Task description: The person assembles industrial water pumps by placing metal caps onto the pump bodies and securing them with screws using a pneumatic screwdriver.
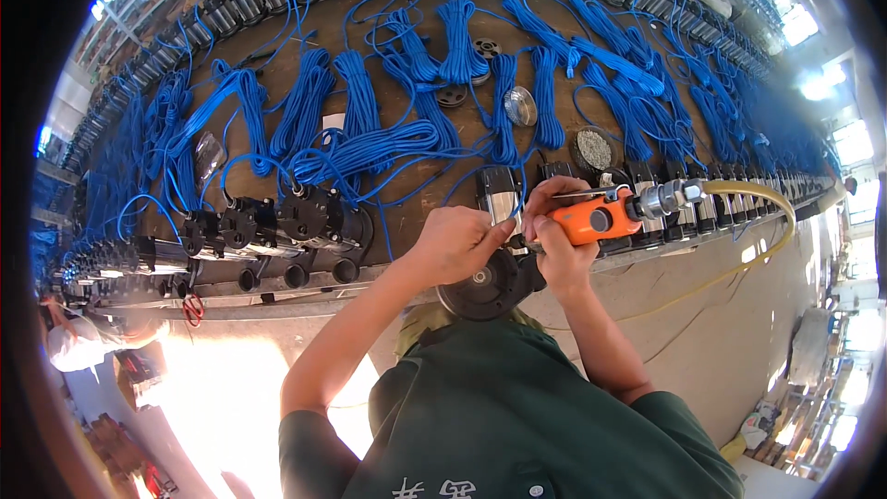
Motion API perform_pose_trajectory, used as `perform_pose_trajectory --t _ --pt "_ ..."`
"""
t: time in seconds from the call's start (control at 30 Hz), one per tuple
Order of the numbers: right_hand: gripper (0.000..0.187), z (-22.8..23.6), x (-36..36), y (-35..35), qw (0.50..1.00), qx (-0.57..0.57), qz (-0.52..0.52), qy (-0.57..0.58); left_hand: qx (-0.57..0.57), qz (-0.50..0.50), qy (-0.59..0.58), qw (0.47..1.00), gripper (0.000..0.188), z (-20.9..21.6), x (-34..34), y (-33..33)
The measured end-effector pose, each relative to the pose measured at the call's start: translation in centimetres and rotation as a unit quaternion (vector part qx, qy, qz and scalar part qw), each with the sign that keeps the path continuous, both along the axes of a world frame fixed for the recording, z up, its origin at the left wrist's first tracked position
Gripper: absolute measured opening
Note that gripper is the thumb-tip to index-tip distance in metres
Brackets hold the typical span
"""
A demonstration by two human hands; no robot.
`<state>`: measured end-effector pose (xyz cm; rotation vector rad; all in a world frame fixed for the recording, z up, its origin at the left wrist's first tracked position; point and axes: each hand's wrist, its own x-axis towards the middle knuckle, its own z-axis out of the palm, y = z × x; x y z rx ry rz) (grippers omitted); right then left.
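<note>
My right hand [561, 240] is wrapped round an orange air screwdriver [584, 222], which lies sideways with its metal hose fitting [670, 199] to the right. My left hand [455, 242] is closed, thumb and fingers pinched together near the tool's front end. Whatever those fingers hold is hidden. Under both hands lies a pump with a shiny steel body [500, 192]. Its round black end [482, 292] faces me at the table's near edge. I cannot tell whether the tool touches the pump.
Several bundles of blue cable [314, 106] cover the brown table [420, 187]. A bowl of small metal parts [592, 149] and a round metal dish [520, 106] stand beyond my hands. More pumps [323, 219] line the near edge. A yellow hose [783, 222] loops at right.
</note>
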<state>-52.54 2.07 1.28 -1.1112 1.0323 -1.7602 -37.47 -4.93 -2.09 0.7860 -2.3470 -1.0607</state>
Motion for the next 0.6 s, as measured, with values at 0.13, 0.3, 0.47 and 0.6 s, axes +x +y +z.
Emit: perform_pose_trajectory --t 0.13,0.3,0.47,0.6 --pt "0.033 -0.1 0.3 -0.2 1.000 0.016 0.008 0.010 0.054 0.054 0.073 0.994 0.036 -0.4 1.3 0.6" --pt "0.032 -0.1 0.6 -0.4 0.999 0.034 0.030 0.021 0.042 0.184 0.052 0.981 0.088 0.0 5.8 6.8" --pt "0.030 0.4 1.3 -1.0 0.993 0.072 0.065 0.065 0.016 0.208 0.020 0.978 0.107 -2.6 5.2 9.3" --pt "0.030 0.0 1.5 -1.0 0.990 0.065 0.100 0.081 0.008 0.227 0.038 0.973 0.101 -3.3 5.1 9.7"
